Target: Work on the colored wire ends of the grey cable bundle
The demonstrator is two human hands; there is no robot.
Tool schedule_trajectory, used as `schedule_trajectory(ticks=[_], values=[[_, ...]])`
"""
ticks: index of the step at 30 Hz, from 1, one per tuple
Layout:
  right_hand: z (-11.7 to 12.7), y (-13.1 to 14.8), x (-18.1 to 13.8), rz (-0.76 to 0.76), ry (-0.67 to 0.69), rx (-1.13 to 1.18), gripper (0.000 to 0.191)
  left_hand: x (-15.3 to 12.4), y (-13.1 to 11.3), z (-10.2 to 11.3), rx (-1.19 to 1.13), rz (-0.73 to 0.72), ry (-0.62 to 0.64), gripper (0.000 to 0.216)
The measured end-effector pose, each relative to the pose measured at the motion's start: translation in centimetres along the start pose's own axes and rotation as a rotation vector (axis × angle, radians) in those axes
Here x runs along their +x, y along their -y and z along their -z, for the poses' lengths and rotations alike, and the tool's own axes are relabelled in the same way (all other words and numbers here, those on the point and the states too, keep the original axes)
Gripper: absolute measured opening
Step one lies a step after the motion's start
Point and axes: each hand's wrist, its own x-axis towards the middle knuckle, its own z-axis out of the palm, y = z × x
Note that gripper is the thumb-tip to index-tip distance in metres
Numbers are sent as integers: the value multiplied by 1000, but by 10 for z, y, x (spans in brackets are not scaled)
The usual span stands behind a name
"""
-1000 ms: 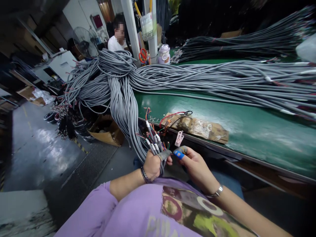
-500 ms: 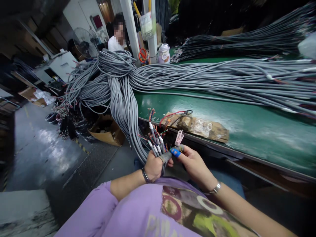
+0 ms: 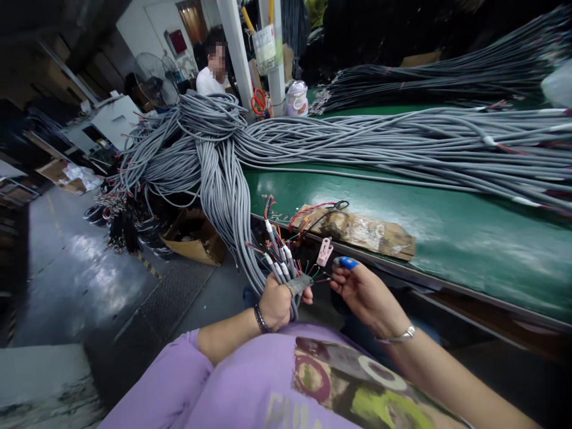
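Grey cable ends (image 3: 279, 265), long axis toward 12 o'clock, stand clenched in the left hand (image 3: 273, 305). At their 3 o'clock, just beside them, the right hand (image 3: 364, 293) is half-curled, blue-capped finger (image 3: 347, 262) raised. Whether its thumb pinches the fine wire (image 3: 322, 278) cannot be told.

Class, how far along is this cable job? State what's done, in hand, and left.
Done: the cable ends look stripped, colours showing. In hand: left hand grips them; right hand pinches one wire. Left: the cable heap on the table, seemingly.
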Motion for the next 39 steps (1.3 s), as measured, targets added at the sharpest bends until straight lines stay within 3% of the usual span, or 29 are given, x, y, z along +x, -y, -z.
schedule_trajectory(ticks=[4,7,9,12,14,21,28,32,39], values=[[-3,4,7,-90,155,-89,37,3,-5,-7,-13,53,47,39],[-13,5,11,-44,308,-201,43,6,-8,-12,-15,89,77,40],[-17,4,13,69,288,-275,46,9,-8,-15,-12,95,88,39],[-20,-1,14,303,141,-379,50,11,-9,-16,2,94,75,39],[-21,-3,13,345,118,-393,52,12,-8,-17,12,96,65,39],[-29,-3,17,45,320,-173,59,15,-4,-19,39,59,85,43],[-26,-8,23,82,249,-94,54,12,-2,-17,47,85,48,42],[-20,-5,18,-18,297,-52,56,6,-4,-13,46,78,67,44],[-20,2,16,-19,273,-47,34,-1,-3,-12,-3,26,25,40]])
